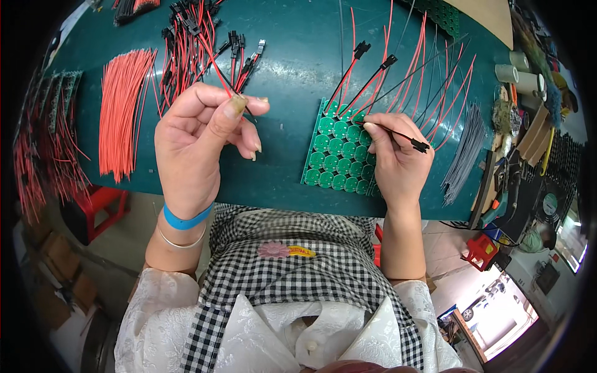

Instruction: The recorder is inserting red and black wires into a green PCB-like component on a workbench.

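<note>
My left hand (193, 127), a blue band at its wrist, is raised over the table. Its thumb and fingers pinch a red-and-black connector cable (217, 67) whose far end runs up toward the pile of similar cables. At the green circuit board panel (321, 144), made of several small round boards, my right hand (404, 163) rests on the right side. Thumb and forefinger there pinch another connector cable (398, 132); its black plug (420, 146) lies across the back of the hand. Two more cables with black plugs (362, 48) and red and dark wires stand out from the panel's far edge.
Loose connector cables (186, 59) are heaped at the far left, beside a bundle of red wires (121, 115). Wired boards (53, 133) hang over the left table edge. Grey wires (466, 152) lie at right, near spools (528, 82) and tools. Red stools (102, 208) stand below.
</note>
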`<state>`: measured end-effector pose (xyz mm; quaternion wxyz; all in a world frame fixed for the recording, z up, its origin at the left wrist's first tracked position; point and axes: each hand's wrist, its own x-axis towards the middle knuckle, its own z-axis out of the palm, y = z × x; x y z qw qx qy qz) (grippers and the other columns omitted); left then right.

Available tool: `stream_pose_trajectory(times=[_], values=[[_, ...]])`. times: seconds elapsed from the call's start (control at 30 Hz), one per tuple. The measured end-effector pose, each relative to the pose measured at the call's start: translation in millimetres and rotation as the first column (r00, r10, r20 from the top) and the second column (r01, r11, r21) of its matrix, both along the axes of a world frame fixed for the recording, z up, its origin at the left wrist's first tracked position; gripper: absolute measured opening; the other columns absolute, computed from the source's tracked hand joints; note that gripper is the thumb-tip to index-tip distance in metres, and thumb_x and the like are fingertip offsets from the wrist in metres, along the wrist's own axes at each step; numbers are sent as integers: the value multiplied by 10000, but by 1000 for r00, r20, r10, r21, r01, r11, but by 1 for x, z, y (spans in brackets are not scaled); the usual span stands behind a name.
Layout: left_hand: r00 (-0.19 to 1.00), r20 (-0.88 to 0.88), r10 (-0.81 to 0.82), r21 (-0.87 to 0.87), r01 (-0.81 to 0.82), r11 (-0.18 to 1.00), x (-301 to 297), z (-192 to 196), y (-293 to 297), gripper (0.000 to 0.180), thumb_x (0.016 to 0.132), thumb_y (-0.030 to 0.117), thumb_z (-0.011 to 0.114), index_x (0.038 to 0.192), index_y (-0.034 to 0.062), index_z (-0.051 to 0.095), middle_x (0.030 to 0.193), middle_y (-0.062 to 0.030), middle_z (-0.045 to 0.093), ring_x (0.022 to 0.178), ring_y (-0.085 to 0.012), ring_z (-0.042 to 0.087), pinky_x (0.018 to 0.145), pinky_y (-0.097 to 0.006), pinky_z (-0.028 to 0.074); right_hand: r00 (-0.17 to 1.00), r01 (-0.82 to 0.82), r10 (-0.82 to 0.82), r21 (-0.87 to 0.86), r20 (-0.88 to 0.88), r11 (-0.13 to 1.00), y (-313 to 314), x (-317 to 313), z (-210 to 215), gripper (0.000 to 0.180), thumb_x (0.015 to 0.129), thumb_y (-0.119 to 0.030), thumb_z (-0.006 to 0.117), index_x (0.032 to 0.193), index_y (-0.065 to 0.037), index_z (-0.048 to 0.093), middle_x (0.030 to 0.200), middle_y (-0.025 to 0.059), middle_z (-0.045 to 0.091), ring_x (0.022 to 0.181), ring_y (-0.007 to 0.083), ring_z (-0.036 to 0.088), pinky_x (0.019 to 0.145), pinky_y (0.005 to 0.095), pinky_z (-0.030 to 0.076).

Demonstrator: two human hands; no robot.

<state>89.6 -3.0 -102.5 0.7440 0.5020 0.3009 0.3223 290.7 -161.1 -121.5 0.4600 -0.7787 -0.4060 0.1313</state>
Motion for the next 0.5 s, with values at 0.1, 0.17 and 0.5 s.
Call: stream_pose_trajectory(times=[0.1,0.17,0.5], values=[[999,32,14,-11,-14,1000,2,-3,-1,108,986,95,653,957,13,589,992,-193,743,648,-148,666,548,-251,536,1000,17,-17,-30,0,999,0,-2,2,103,824,71,730,902,4,721,805,72,691,644,126,603,587,261,481],[999,31,17,-17,-16,1000,1,-3,-2,105,980,83,658,948,14,585,993,-193,743,649,-149,666,550,-251,537,1000,14,-14,-4,5,1000,0,-1,-1,91,827,63,732,895,4,722,800,74,690,635,134,606,583,265,481],[1000,17,3,-16,-3,1000,3,-1,-4,107,950,22,669,915,10,568,983,-205,736,651,-156,677,550,-252,547,979,75,-62,-56,195,996,5,-5,-2,37,852,-19,750,854,-9,715,751,81,658,579,181,605,541,297,474]])
